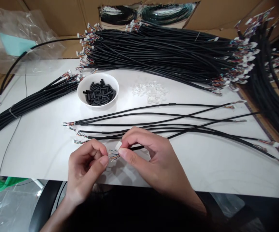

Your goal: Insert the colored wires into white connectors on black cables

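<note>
My right hand [151,153] pinches a black cable near its end between thumb and index finger. A small white connector [118,145] sticks up at those fingertips. Thin coloured wires [114,156] fan out from the cable end toward the left, with bare or metal-tipped ends. My left hand [87,167] is closed in a pinch right at the wire tips; whatever lies between its fingertips is hidden. Just beyond both hands, several loose black cables [139,124] lie across the white table, their wire ends showing at both sides.
A white bowl [81,96] of short black tubes stands behind the loose cables. Right of it lies a pile of small white connectors [151,91]. A large cable stack [153,51] fills the back, a tied bundle [28,103] the left. More cables [262,64] hang at right.
</note>
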A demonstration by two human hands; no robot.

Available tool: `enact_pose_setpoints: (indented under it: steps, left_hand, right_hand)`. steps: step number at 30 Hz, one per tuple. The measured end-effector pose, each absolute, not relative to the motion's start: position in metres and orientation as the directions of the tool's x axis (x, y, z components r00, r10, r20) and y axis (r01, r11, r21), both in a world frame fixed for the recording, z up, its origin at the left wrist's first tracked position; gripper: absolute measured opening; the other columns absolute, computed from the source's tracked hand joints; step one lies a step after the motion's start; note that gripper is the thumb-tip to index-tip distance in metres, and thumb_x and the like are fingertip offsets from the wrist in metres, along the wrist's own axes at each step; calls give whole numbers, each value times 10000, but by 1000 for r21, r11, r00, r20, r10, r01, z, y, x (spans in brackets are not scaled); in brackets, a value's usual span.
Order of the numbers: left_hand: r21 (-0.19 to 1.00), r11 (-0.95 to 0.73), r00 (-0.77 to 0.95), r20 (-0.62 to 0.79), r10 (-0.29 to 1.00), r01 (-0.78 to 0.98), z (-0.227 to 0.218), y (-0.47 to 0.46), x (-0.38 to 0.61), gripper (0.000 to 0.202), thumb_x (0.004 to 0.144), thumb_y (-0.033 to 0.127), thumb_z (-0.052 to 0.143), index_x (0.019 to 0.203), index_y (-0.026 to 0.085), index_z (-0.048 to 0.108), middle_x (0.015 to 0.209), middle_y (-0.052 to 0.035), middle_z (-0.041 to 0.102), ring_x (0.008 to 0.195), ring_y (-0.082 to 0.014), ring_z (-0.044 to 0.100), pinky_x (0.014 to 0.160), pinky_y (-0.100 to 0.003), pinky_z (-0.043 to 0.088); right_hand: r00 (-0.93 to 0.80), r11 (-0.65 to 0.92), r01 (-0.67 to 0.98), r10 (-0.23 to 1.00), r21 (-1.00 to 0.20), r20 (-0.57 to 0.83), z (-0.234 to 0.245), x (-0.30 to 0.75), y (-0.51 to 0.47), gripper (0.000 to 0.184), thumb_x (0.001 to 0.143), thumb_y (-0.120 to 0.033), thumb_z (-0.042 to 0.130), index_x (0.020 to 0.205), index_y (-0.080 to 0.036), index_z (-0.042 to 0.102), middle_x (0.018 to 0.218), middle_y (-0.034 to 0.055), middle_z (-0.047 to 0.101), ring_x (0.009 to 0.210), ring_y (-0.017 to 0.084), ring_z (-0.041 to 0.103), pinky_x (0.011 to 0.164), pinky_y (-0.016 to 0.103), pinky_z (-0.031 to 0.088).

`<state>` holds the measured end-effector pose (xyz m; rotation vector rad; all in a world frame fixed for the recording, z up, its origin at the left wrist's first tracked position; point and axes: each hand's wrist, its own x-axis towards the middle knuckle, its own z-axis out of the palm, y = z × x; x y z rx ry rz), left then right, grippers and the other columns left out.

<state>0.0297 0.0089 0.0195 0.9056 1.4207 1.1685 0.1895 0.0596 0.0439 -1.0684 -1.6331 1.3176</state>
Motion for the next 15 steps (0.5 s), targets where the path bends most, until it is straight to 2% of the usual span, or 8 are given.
enact_pose_setpoints:
  steps: [7,15]
  left_hand:
    - [966,257,-120,-260,958,-36,20,8,29,211,792,353,688,706,190,585,522,52,411,488,-88,271,471,-240,178]
    - [982,189,-135,-190,973,-20,20,10,33,185,788,290,705,804,231,531,547,90,254,485,-74,197,460,-208,161]
  right_hand:
    - [-354,160,117,929,-980,109,40,190,56,115,818,-70,619,732,-147,622,752,-11,620,726,98,592,666,217,460]
    - [-377,160,87,919,-983,116,31,188,58,87,836,-94,600,757,-128,610,764,-3,589,742,96,566,693,223,455]
